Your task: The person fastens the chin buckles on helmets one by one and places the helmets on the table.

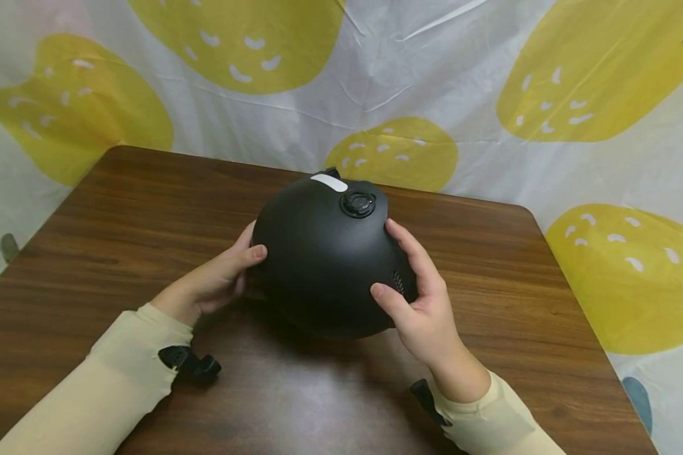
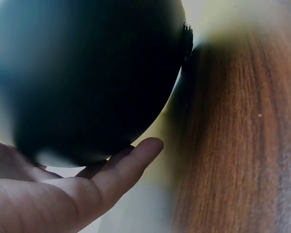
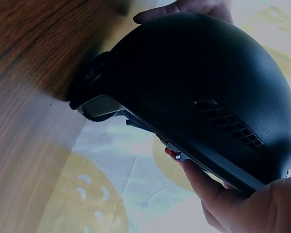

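A matte black helmet (image 1: 324, 265) is held between both hands over the table, its rounded shell facing up. On its far side sit a white strip (image 1: 329, 183) and a round black fitting (image 1: 358, 203). My left hand (image 1: 222, 275) grips the left side, thumb on the shell, with the other fingers partly hidden beneath. My right hand (image 1: 432, 313) holds the right rim, its thumb beside a grilled vent (image 3: 233, 126). Under the rim in the right wrist view, a small red part (image 3: 170, 154) shows. Most of the helmet's inside is hidden.
The brown wood-grain table (image 1: 489, 303) spreads under the hands, with rounded far corners. Behind it hangs a white cloth (image 1: 410, 69) printed with yellow fruit shapes. Black straps with small devices (image 1: 196, 365) sit on both sleeved wrists.
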Demonstrator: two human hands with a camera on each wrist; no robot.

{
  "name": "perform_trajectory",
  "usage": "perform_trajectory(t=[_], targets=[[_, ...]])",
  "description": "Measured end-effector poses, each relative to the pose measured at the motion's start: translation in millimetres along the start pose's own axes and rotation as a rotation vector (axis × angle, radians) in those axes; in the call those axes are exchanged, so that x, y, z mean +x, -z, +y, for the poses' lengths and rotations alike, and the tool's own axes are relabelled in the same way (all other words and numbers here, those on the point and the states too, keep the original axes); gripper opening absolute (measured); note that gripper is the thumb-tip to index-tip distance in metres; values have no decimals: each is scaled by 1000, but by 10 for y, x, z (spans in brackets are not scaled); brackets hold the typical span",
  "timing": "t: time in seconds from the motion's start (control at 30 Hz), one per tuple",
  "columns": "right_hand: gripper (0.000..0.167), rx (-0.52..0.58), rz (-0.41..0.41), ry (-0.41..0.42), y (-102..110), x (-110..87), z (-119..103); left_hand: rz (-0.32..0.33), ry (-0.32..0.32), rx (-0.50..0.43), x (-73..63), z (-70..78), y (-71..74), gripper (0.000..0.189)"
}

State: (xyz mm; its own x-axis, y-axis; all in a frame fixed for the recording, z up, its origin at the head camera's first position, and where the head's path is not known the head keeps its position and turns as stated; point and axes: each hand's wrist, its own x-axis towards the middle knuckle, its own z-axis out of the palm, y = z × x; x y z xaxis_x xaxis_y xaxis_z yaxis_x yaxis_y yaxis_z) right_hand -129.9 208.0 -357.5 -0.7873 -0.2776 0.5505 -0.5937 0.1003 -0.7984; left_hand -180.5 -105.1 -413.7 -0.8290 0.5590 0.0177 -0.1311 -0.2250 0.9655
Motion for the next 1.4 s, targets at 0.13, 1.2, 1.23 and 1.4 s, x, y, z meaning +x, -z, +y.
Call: perform_trajectory(t=[0.13,1.2,1.23,1.4], targets=[[72,12,10,-11,5,4,2,-1,6,12,-6,16,-13,110],[67,103,49,-87,44,50,-11,102,65,138,-58,159,-155,104],[67,106,49,-89,44,50,-11,105,66,143,-60,165,-157,104],[67,116,52,-106,44,50,-12,121,74,166,-70,198,-170,102]])
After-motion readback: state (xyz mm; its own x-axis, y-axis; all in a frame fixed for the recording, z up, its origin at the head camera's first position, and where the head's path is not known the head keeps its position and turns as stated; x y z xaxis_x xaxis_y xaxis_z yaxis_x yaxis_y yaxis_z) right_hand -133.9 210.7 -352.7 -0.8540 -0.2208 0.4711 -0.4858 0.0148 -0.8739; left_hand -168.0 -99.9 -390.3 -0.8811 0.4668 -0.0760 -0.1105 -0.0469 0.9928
